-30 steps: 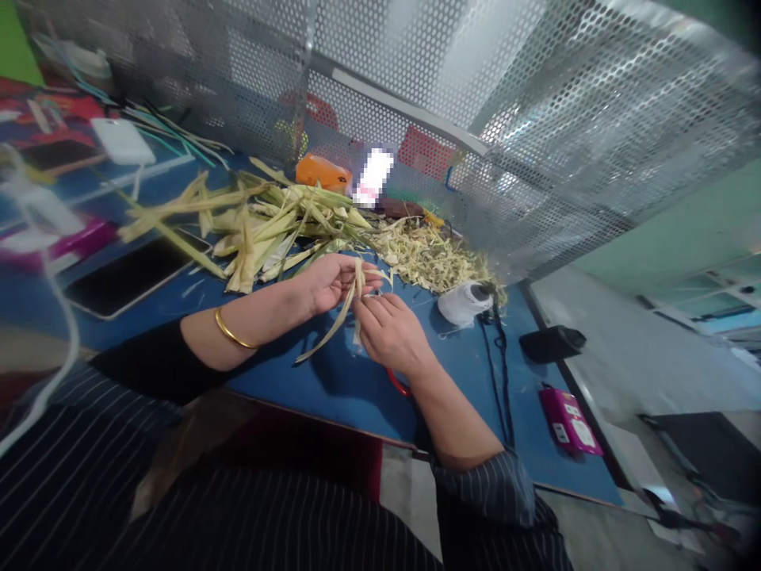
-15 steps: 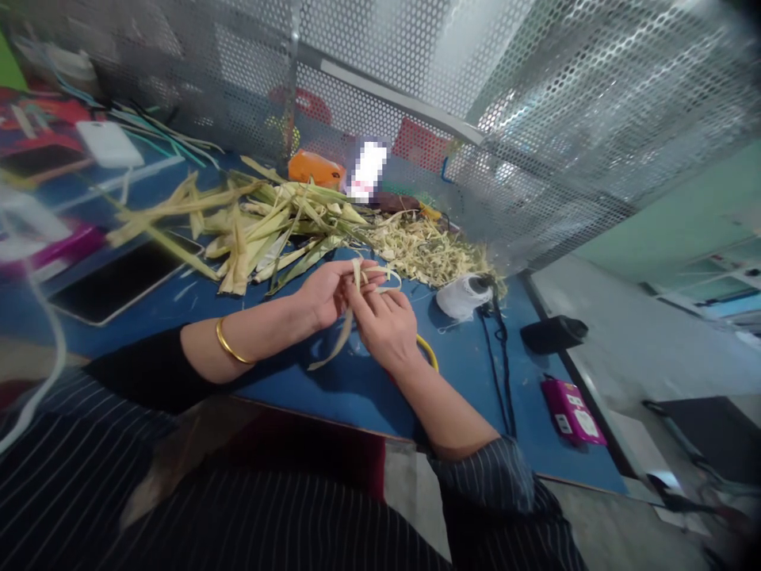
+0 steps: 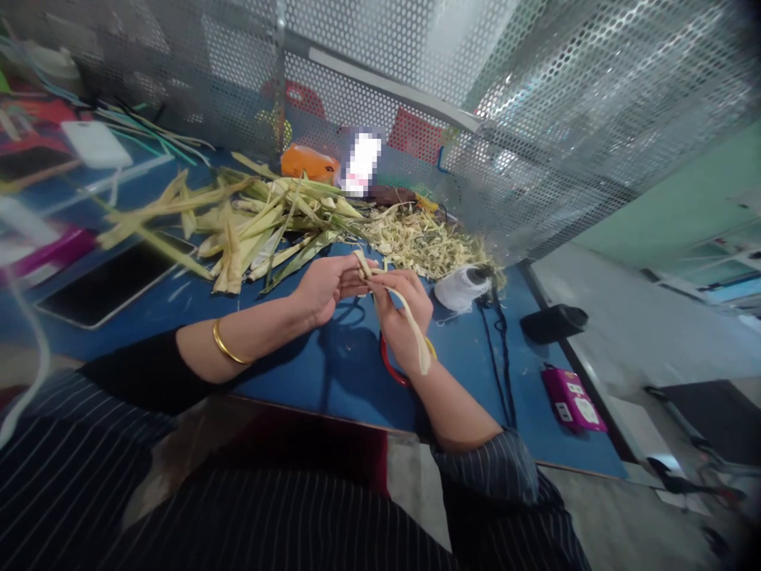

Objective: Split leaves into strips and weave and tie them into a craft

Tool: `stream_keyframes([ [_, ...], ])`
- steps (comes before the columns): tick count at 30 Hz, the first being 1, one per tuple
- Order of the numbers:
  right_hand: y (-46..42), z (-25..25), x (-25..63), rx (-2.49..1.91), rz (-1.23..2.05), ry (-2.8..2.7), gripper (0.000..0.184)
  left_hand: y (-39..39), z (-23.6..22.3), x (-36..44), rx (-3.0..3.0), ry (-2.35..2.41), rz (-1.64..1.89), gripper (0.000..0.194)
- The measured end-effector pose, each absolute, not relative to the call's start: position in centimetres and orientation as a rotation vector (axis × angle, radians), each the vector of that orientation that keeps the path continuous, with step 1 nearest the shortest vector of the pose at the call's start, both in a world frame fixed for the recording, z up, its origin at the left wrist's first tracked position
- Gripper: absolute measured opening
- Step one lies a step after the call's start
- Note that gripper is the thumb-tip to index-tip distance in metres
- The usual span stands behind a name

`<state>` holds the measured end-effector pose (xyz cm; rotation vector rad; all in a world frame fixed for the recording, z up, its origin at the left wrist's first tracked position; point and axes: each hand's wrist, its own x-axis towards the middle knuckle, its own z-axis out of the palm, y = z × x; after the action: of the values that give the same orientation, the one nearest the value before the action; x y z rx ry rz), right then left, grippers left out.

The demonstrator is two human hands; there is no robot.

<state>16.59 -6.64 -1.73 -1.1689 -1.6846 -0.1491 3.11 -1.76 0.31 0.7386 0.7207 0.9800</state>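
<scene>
A pale strip of dried husk (image 3: pixel 410 317) is pinched between my two hands above the blue table. My left hand (image 3: pixel 326 289) has its fingers closed around the strip's folded upper end. Close beside it, my right hand (image 3: pixel 405 309) grips the same strip, and the loose tail hangs over the back of that hand to the wrist. Part of the fold is hidden by my fingers. Under my right hand lies a red and yellow looped handle (image 3: pixel 390 366), mostly covered.
Beyond my hands lie a pile of long husks (image 3: pixel 267 214) and a heap of shredded husk (image 3: pixel 425 242). A white thread spool (image 3: pixel 460 289), black cord (image 3: pixel 504 349), purple packet (image 3: pixel 574 399) and dark cylinder (image 3: pixel 552 323) are rightward. A tablet (image 3: pixel 112 285) lies left; perforated metal mesh (image 3: pixel 380 87) stands behind.
The strip's loose tail has swung from hanging below my hands to lying over my right hand. My right hand has shifted slightly right, and more of the red handle shows.
</scene>
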Motion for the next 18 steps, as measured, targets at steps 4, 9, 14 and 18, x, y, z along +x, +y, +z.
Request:
stream_keyframes([
  [4,-6.99,-2.12,16.73,-1.192,-0.309,-1.874,0.016,-1.94,0.22,3.21,0.787,0.700,0.988,0.016],
  [9,-7.09,-2.13,16.81,-1.230,-0.313,-1.890,0.015,-2.10,0.37,3.07,0.745,0.674,0.930,0.019],
  [14,-7.09,-1.88,16.69,-1.240,-0.336,-1.889,0.015,-2.16,0.33,3.00,0.788,0.610,0.920,0.017],
  [18,-6.98,-1.76,16.63,-1.193,-0.235,-1.793,0.012,-2.12,0.03,3.12,0.849,0.643,0.959,0.015],
])
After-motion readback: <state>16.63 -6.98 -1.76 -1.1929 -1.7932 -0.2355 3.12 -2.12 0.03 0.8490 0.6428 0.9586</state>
